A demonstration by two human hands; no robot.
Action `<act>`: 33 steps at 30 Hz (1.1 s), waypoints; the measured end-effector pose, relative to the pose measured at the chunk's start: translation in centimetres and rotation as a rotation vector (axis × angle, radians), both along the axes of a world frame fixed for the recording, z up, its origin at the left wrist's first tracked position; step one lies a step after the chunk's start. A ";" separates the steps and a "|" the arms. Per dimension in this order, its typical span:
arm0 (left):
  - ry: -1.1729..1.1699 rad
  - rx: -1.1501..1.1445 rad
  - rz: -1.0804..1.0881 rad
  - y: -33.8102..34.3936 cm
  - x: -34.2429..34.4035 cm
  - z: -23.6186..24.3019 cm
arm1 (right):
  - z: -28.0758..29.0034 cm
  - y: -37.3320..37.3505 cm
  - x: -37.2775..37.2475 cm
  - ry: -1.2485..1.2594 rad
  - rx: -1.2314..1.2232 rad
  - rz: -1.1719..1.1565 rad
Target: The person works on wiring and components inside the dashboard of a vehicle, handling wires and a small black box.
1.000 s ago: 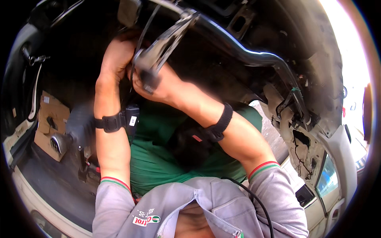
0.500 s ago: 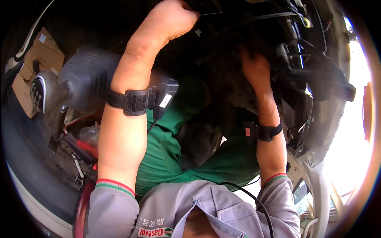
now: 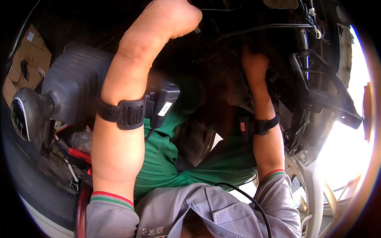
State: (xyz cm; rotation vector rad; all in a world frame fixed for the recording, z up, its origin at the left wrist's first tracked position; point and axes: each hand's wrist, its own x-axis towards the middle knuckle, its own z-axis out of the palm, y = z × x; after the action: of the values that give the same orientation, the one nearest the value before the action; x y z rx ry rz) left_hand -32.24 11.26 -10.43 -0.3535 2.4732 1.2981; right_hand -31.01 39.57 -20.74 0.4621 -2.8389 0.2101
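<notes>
My left hand (image 3: 176, 18) reaches to the top of the view, curled closed among dark parts inside a vehicle. Its fingertips are out of sight, and what they hold, if anything, is hidden. A thin pale wire (image 3: 220, 9) runs off to the right beside it. Lower and to the right, my right hand (image 3: 254, 63) extends into deep shadow, where its fingers are lost. Above that hand passes a dark cable (image 3: 262, 27), leading to a wire bundle with a connector (image 3: 315, 29). A black strap with a small box (image 3: 164, 104) is on my left forearm; another strap (image 3: 266, 125) circles the right.
To the left stand a gear lever knob (image 3: 22, 113), its ribbed black boot (image 3: 77, 81) and a piece of cardboard (image 3: 29, 59). A black metal bracket (image 3: 325, 91) juts out at the right, near the bright door opening. My legs in green trousers (image 3: 158, 158) are below.
The view has shifted, so the gear lever sits further left and lower and the right-hand bracket shows more fully. Both hands stay in nearly the same places, the left still curled.
</notes>
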 end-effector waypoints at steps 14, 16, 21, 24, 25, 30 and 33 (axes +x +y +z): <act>-0.033 -0.060 -0.028 0.3 -0.1 0.4 | -4.2 4.0 -0.1 -0.182 0.176 0.101; -0.013 -0.041 -0.016 0.3 0.0 0.6 | -4.0 4.1 0.4 -0.205 0.152 0.080; 0.036 -0.055 0.038 0.8 0.0 -0.1 | 0.6 -0.1 1.2 -0.257 -0.228 -0.168; 0.135 -0.052 0.014 0.7 0.4 -0.1 | 1.3 0.1 0.9 -0.257 -0.145 -0.091; 0.112 -0.056 0.012 0.6 0.4 -0.1 | 1.1 0.1 0.6 -0.196 -0.167 -0.037; 0.049 -0.057 0.032 0.7 0.1 -0.2 | 1.0 -1.9 1.0 -0.103 -0.624 -0.103; 0.036 -0.027 0.077 0.9 0.3 -0.2 | 1.1 -1.5 1.2 -0.370 -0.415 -0.326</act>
State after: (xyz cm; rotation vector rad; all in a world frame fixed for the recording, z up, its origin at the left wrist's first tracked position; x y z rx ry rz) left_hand -31.99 12.12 -10.64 -0.4390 2.5320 1.3132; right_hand -29.78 38.12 -19.63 -0.1418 -3.0385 0.8730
